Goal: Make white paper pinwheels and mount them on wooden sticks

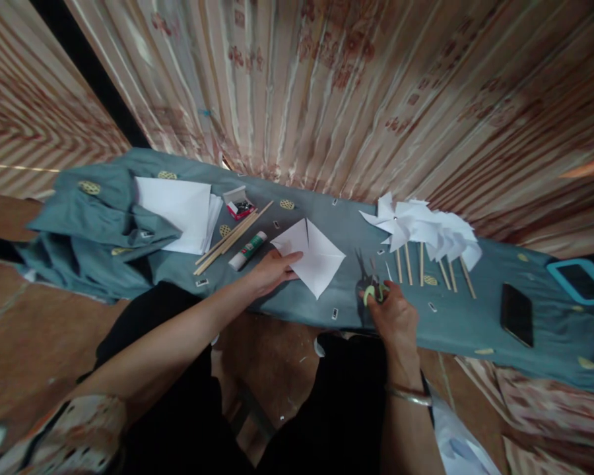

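Observation:
My left hand point(277, 269) pinches the left corner of a square white sheet of paper point(319, 260), thumb on top and fingers underneath. The square is turned like a diamond, with crease lines and a slit running in from its top corner. To its right, my right hand point(393, 310) has its fingers in the green handles of a pair of scissors point(371, 290). The dark blades point away from me, apart from the paper. A glue stick point(248, 251) lies just left of the sheet.
White paper pinwheels point(426, 227) on sticks lie at the back right. Farther right are a dark phone point(517, 314) and a blue-framed tablet point(581, 280). Leftward lie wooden sticks point(233, 239), a small red-and-white box point(238, 203) and stacked white paper point(178, 208). A curtain point(297, 92) hangs behind.

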### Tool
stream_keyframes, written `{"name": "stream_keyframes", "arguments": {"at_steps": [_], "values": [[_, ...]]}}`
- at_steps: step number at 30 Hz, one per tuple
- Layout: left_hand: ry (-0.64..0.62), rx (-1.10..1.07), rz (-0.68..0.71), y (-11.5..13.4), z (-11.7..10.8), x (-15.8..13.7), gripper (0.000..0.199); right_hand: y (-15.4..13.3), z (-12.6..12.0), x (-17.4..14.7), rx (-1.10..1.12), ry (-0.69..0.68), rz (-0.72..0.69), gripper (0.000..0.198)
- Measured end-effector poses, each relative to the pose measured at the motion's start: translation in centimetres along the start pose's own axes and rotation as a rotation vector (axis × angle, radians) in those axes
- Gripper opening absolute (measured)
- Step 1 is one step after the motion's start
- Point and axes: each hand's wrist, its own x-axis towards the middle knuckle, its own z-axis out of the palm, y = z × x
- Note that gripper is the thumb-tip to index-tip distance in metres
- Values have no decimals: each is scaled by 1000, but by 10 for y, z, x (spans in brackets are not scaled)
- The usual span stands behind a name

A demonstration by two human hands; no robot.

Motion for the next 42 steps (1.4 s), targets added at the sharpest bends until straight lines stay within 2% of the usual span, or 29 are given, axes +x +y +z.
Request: {"name": "stream_keyframes", "arguments": {"at_steps": [4,10,15,19,24,27,30,33,35,37,38,40,42], "values": [[-71,163,12,4,-19,-10,28,2,6,4,31,9,11,49],[-138,397,-93,9,-36,-33,45,-4,9,8,4,-19,-13,44],[-163,585,-25,4,-41,-41,37,-8,10,6,-44,43,-16,42],[-167,634,45,0,-39,-43,25,-11,12,8,-11,8,-9,44],[-134,650,156,12,-39,-43,17,-13,8,18,-5,-125,16,43],[-120,682,219,18,-41,-44,13,-12,2,21,-18,-219,-42,41],[-132,747,263,19,-40,-47,12,-17,-5,17,-76,-152,-74,38],[-154,825,312,24,-38,-51,11,-35,-12,7,-41,-39,-136,36],[-134,883,394,35,-41,-53,9,-53,-16,0,32,-14,-243,33],[0,1024,603,50,-49,-53,9,-71,-18,-6,99,-7,-303,33],[54,1074,663,57,-54,-52,14,-80,-19,-8,132,-2,-330,33],[140,1175,695,67,-65,-50,23,-94,-19,-13,189,5,-382,34],[173,1332,646,70,-74,-47,32,-105,-18,-18,233,1,-453,33]]}}
